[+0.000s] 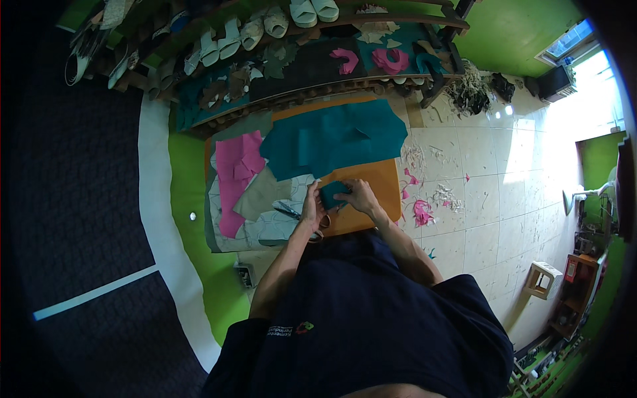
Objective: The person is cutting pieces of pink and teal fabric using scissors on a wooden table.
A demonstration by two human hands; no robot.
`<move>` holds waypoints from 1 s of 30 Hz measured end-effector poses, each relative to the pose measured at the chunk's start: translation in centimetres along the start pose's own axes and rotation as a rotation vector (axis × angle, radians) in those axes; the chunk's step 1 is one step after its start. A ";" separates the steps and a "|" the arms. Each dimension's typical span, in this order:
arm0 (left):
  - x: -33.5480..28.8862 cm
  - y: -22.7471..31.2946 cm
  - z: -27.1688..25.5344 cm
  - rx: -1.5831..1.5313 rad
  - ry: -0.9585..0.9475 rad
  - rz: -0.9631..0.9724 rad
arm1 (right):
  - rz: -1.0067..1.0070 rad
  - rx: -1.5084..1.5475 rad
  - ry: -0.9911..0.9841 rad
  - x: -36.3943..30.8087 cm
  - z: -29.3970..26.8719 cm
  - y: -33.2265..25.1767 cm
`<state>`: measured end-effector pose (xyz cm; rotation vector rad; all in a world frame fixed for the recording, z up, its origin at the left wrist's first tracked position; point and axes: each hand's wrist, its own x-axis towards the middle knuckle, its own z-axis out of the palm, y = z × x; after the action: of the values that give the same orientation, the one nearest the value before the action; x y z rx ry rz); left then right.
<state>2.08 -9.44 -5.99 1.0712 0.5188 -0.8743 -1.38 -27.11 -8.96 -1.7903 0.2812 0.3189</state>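
Head view shows me a small teal piece (332,194) above the orange worktop (385,182), the left grip (312,208) and right grip (359,196) both clamped on it, probably to keep it steady. Scissors (286,209) show beside the left grip, perhaps for easy reach. An open rack (292,81) stores sandals (230,38).

Over the orange bench (383,178), the left hand's grip (311,205) and the right hand's grip (360,196) hold a small teal piece (332,194) between them. Scissors (285,209) lie partly hidden beneath the left wrist. A large teal sheet (328,139) spreads beyond, a pink sheet (232,174) to its left. Sandals (276,23) line a shelf, and pink scraps (423,212) litter the tiled floor (481,202) at right.
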 end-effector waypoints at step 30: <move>1.9 -4.0 -1.0 0.306 -0.066 0.157 | -0.041 -0.146 0.223 -2.3 3.7 0.7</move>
<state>-0.03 -10.01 -9.96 1.3371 0.2456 -0.8640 -3.99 -23.65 -9.62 -1.9763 0.3862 0.1118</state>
